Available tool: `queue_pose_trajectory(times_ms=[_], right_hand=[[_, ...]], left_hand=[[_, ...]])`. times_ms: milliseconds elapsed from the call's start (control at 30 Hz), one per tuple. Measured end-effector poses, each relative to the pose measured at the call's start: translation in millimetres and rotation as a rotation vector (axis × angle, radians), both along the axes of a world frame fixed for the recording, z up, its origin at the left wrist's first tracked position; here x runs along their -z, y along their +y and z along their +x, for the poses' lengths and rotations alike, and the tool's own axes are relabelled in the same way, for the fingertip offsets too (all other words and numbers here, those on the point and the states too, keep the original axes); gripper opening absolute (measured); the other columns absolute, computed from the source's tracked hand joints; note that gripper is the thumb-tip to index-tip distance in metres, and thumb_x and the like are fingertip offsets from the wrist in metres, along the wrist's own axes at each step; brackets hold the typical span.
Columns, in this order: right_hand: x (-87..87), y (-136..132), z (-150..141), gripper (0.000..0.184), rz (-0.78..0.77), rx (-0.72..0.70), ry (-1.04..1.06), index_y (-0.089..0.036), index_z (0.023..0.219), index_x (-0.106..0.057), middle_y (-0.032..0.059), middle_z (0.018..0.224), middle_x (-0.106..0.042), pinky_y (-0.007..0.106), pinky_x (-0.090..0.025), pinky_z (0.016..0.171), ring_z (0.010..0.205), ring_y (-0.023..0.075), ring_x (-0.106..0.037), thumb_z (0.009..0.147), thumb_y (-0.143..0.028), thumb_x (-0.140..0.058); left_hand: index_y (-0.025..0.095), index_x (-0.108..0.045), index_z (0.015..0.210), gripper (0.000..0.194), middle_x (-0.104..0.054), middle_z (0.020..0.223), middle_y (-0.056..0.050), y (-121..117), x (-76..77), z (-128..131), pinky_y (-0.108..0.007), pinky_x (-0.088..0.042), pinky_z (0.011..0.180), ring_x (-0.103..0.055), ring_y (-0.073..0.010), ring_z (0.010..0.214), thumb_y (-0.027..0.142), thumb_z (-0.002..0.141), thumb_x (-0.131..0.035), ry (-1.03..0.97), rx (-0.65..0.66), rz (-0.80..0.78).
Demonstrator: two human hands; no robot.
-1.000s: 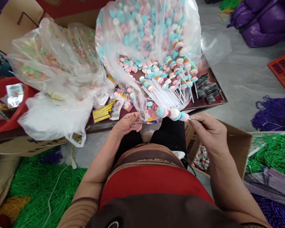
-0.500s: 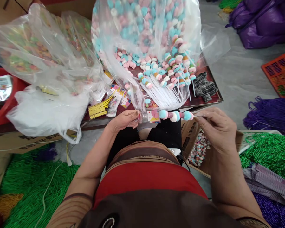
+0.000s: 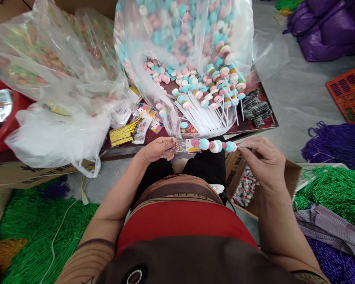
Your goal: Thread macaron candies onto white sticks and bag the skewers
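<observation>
My right hand (image 3: 262, 159) pinches the white stick of a candy skewer (image 3: 215, 145) with blue, white and pink pieces, held level above my lap. My left hand (image 3: 156, 150) is closed on the end of a small clear printed bag (image 3: 186, 146), and the skewer's tip is inside the bag's mouth. Just beyond, on the dark red table (image 3: 266, 122), lies a pile of finished skewers (image 3: 213, 92) with white sticks, inside an open clear bag.
A large clear bag of loose pink, blue and white candies (image 3: 177, 35) stands behind the pile. More plastic bags (image 3: 55, 86) lie at left, with yellow twist ties (image 3: 122, 134) beside them. A cardboard box of wrapped candies (image 3: 248, 185) sits at my right knee. Green (image 3: 334, 185) and purple bundles cover the floor.
My right hand has pushed the skewer leftward, so its tip has gone into the small bag held by my left hand. The camera dipped slightly.
</observation>
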State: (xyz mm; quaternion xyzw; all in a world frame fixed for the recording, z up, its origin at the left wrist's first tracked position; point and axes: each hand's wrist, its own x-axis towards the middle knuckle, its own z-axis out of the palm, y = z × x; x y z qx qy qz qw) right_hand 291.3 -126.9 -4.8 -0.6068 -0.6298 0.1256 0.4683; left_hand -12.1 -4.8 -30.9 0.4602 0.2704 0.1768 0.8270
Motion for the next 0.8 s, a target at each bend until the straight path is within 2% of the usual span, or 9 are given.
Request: queue_pose_trajectory(times_ms=[133, 300, 567, 800], right_hand=[[-6.9, -1, 3, 0.005, 0.036, 0.028, -0.101, -0.029, 0.088, -0.077, 0.0025, 0.085, -0.076, 0.037, -0.059, 0.069, 0.077, 0.0208, -0.071, 0.088, -0.025, -0.076], [-7.9, 1, 6, 0.007, 0.089, 0.05, -0.113, -0.03, 0.089, -0.077, 0.0015, 0.085, -0.075, 0.036, -0.058, 0.067, 0.076, 0.0205, -0.07, 0.088, -0.023, -0.078], [-5.3, -1, 3, 0.011, 0.129, 0.03, -0.112, -0.028, 0.09, -0.076, 0.0014, 0.084, -0.075, 0.035, -0.057, 0.067, 0.077, 0.0202, -0.071, 0.087, -0.019, -0.079], [4.0, -3, -2, 0.007, 0.198, 0.148, -0.169, -0.026, 0.085, -0.076, 0.002, 0.082, -0.074, 0.034, -0.058, 0.067, 0.075, 0.0195, -0.07, 0.085, -0.02, -0.081]], left_hand=[[0.016, -0.058, 0.068, 0.061, -0.04, 0.046, 0.009, 3, -9.1, -1, -0.023, -0.038, 0.043, -0.029, -0.0031, 0.037, 0.075, 0.075, -0.075, 0.074, 0.052, 0.038], [0.017, -0.056, 0.068, 0.062, -0.033, 0.047, 0.011, 7, -16.2, -4, -0.023, -0.039, 0.044, -0.025, -0.0026, 0.038, 0.075, 0.075, -0.074, 0.097, 0.026, 0.075], [0.016, -0.057, 0.069, 0.062, -0.032, 0.045, 0.011, 6, -11.3, 2, -0.023, -0.036, 0.044, -0.024, -0.0026, 0.038, 0.075, 0.075, -0.075, 0.078, 0.041, 0.055], [0.017, -0.055, 0.069, 0.063, -0.034, 0.046, 0.011, 8, -14.7, 2, -0.021, -0.038, 0.045, -0.026, -0.0022, 0.038, 0.076, 0.074, -0.075, 0.12, 0.037, 0.084]])
